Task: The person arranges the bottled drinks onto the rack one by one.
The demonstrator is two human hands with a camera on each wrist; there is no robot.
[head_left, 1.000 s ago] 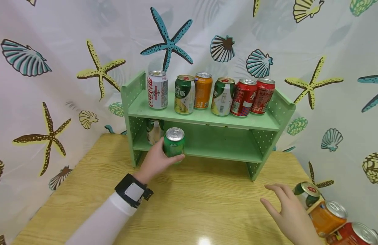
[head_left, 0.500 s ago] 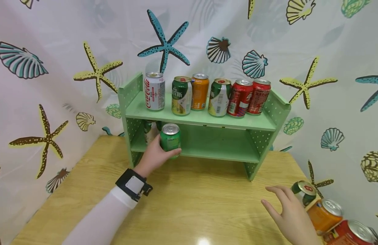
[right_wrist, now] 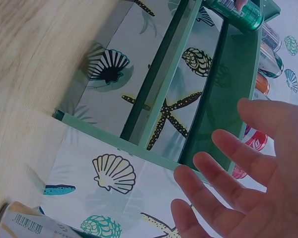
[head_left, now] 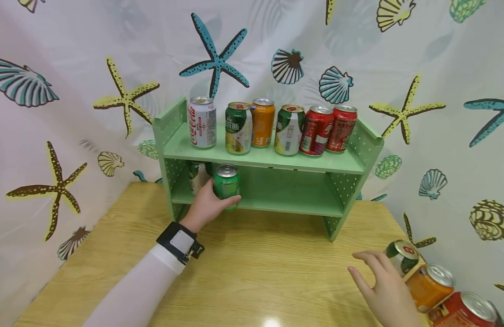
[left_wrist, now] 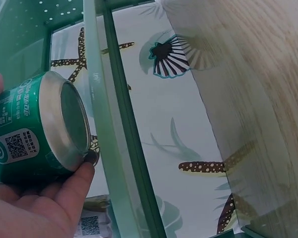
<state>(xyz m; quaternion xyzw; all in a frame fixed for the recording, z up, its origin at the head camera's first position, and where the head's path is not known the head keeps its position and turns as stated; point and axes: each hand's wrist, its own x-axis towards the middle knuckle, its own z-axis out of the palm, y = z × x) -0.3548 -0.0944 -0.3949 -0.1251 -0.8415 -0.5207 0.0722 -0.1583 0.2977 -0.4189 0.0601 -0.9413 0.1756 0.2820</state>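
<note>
My left hand [head_left: 205, 206] grips a green soda can [head_left: 227, 185] upright at the front of the lower tier of the green shelf [head_left: 293, 193]. The thumb lies on the can's right side; most of the other fingers are hidden behind it. In the left wrist view, the can's silver bottom rim [left_wrist: 64, 121] shows close to the shelf board. A green-and-white can [head_left: 197, 176] stands on the lower tier just left of the held one. My right hand [head_left: 384, 288] holds nothing, its fingers loosely bent, beside a green-topped can [head_left: 402, 256] at the table's right.
Along the top tier stand several cans, from a white Coca-Cola can [head_left: 202, 122] at the left to a red can [head_left: 341, 128] at the right. An orange can [head_left: 427, 287] and another red can [head_left: 460, 313] line the right edge of the wooden table [head_left: 268, 272].
The left hand has carried the green can slightly up and in toward the lower tier. The right hand has barely moved. The head view has shifted a little.
</note>
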